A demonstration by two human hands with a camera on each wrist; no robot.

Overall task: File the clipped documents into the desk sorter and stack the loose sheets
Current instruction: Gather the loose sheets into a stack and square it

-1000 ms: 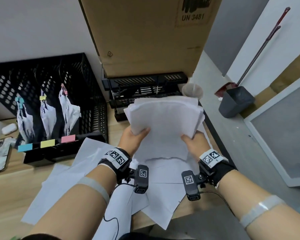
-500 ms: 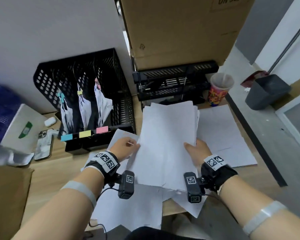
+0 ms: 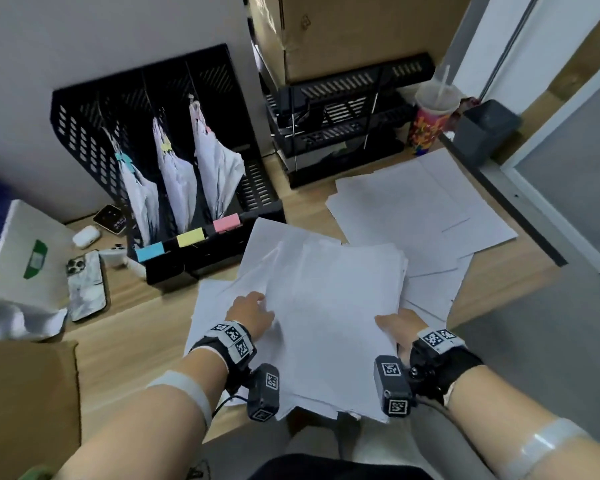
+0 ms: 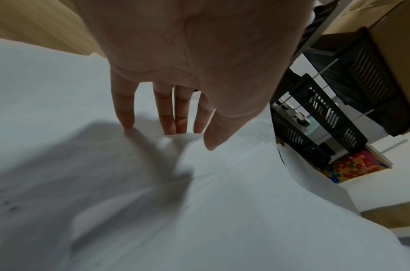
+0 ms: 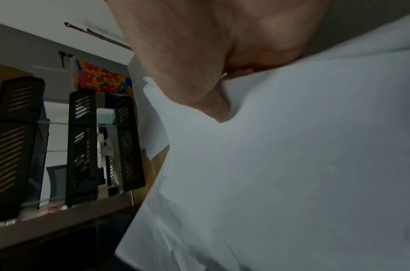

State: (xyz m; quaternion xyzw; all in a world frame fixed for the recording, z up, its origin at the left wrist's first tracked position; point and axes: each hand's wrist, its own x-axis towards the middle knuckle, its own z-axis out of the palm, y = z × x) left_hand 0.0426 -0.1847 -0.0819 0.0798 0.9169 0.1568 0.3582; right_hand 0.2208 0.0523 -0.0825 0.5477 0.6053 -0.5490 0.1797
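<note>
I hold a thick stack of loose white sheets (image 3: 333, 317) low over the desk's front edge. My left hand (image 3: 250, 313) is at its left edge; in the left wrist view straight fingers (image 4: 169, 113) slip under the paper (image 4: 222, 201) with the thumb on top. My right hand (image 3: 395, 323) grips the right edge, thumb on the sheets (image 5: 292, 165). More loose sheets (image 3: 420, 209) lie spread at the right and under the stack. The black desk sorter (image 3: 260, 195) stands at the back left with clipped documents (image 3: 215, 168) in its three slots.
A black stacked letter tray (image 3: 343, 123) and a colourful cup with a straw (image 3: 430, 126) stand behind the papers. A phone (image 3: 85, 285), an earbud case (image 3: 85, 236) and a white bag (image 3: 25, 254) lie at the left. A cardboard box (image 3: 361, 29) towers at the back.
Both hands have brought the stack down from in front of the letter tray to low and flat near the desk's front edge. The loose sheets at the right have come into view.
</note>
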